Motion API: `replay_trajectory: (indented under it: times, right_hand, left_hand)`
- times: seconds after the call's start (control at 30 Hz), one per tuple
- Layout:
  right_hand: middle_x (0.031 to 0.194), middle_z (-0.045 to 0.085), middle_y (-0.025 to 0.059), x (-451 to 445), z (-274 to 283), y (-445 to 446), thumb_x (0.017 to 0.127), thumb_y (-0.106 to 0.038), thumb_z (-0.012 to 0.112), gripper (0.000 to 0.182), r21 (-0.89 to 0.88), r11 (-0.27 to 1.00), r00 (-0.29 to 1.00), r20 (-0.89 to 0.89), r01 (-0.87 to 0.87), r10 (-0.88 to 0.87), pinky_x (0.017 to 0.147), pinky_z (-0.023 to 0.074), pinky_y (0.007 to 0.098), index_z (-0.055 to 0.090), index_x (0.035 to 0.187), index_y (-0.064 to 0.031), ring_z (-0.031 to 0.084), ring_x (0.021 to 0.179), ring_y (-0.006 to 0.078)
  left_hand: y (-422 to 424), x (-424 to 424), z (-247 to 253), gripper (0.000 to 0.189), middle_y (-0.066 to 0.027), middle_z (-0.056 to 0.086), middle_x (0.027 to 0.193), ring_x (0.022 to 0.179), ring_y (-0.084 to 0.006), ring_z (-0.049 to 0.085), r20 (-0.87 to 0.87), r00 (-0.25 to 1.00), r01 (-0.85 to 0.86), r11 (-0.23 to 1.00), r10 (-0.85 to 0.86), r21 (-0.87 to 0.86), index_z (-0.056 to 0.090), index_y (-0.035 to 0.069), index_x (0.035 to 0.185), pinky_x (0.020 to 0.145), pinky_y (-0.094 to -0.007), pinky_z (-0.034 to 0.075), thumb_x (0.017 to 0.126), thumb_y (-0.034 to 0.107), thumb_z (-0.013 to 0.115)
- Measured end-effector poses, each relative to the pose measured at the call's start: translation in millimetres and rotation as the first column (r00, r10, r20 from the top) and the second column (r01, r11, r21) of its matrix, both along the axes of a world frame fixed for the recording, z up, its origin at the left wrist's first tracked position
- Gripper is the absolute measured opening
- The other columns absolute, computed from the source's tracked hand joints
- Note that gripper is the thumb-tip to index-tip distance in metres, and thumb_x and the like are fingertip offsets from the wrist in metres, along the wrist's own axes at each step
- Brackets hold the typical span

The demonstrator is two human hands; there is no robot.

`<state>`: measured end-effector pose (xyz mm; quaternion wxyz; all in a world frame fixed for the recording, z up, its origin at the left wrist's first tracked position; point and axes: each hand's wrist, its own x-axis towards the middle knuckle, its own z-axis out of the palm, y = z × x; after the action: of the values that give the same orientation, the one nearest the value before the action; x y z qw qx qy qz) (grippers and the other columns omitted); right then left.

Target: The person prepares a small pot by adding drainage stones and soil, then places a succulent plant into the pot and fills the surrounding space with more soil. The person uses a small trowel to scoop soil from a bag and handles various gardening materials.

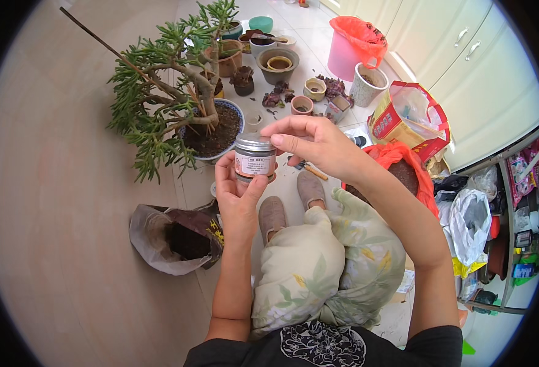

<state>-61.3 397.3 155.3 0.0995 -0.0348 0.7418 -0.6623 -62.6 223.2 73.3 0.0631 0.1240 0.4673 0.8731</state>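
A small glass jar [254, 166] with a pale label bearing writing is held upright in front of me. My left hand [239, 188] cups it from below and from the sides. Its ribbed silver metal lid [254, 141] sits on the jar's mouth. At the lid's right edge, the thumb and fingers of my right hand [308, 140] grip the rim. Behind the jar stands a succulent shrub [168, 87] with a thick bent trunk, planted in a blue-and-white pot [238, 110]. Dark matter shows inside the jar, but the label hides most of it.
A bag of dark soil [143, 229] stands open at left. Several pots, including a grey one [262, 59], and uprooted purple succulents [336, 87] occupy the floor ahead. At right are a soil-filled red plastic bag [428, 190], a red-and-yellow paper bag [391, 112] and a loaded shelf [508, 284].
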Motion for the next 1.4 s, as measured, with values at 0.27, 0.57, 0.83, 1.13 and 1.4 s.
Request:
replay_trajectory:
  times: [0.27, 0.57, 0.83, 1.13, 1.4]
  right_hand:
    - [0.099, 0.065, 0.0016, -5, -4, 12, 0.093, -0.028, 0.060, 0.029, -0.047, 0.998, 0.999, 0.006, 0.042, -0.042, 0.072, 0.0492, 0.0266, 0.062, 0.111, -0.0053, 0.058, 0.089, 0.0092]
    - [0.100, 0.064, 0.0042, -11, -16, 23, 0.094, -0.039, 0.056, 0.040, -0.037, 0.994, 0.995, -0.002, 0.099, -0.100, 0.070, 0.0488, 0.0265, 0.059, 0.116, -0.0051, 0.058, 0.089, 0.0106]
    - [0.115, 0.061, 0.0020, -22, -23, 29, 0.097, -0.038, 0.052, 0.045, -0.037, 0.999, 0.999, 0.018, 0.039, -0.039, 0.073, 0.0489, 0.0255, 0.051, 0.131, -0.0099, 0.056, 0.100, 0.0087]
    - [0.117, 0.060, 0.0028, -32, -26, 26, 0.096, -0.033, 0.055, 0.044, -0.078, 0.996, 0.999, -0.002, -0.036, 0.036, 0.074, 0.0479, 0.0245, 0.050, 0.132, -0.0079, 0.056, 0.100, 0.0091]
    - [0.118, 0.058, 0.0124, -36, -32, 20, 0.086, -0.036, 0.067, 0.057, -0.084, 0.995, 0.998, -0.026, 0.051, -0.053, 0.077, 0.0506, 0.0311, 0.051, 0.129, -0.0010, 0.059, 0.098, 0.0173]
  left_hand:
    - [11, -10, -3, 0.059, -0.0125, 0.056, 0.119, 0.102, -0.0258, 0.063, -0.008, 1.000, 0.029, 0.999, -0.029, -0.027, 0.037, 0.002, 0.128, 0.088, -0.0395, 0.055, 0.084, 0.021, 0.072]
    - [39, -21, -5, 0.071, -0.0099, 0.048, 0.121, 0.109, -0.0199, 0.052, -0.452, 0.860, -0.437, 0.801, 0.238, -0.409, 0.038, 0.004, 0.126, 0.089, -0.0320, 0.047, 0.068, -0.002, 0.079]
    - [46, -35, -22, 0.077, -0.0100, 0.045, 0.126, 0.109, -0.0218, 0.051, -0.757, 0.614, -0.701, 0.596, 0.225, -0.392, 0.038, 0.006, 0.129, 0.084, -0.0327, 0.047, 0.066, 0.003, 0.083]
    - [40, -39, -32, 0.079, -0.0097, 0.043, 0.129, 0.111, -0.0231, 0.049, -0.815, 0.529, -0.782, 0.509, 0.237, -0.360, 0.037, 0.008, 0.131, 0.081, -0.0327, 0.047, 0.067, 0.004, 0.083]
    - [37, -41, -20, 0.069, -0.0123, 0.047, 0.125, 0.108, -0.0256, 0.053, -0.715, 0.668, -0.680, 0.557, 0.205, -0.476, 0.045, 0.003, 0.128, 0.086, -0.0343, 0.048, 0.068, 0.001, 0.078]
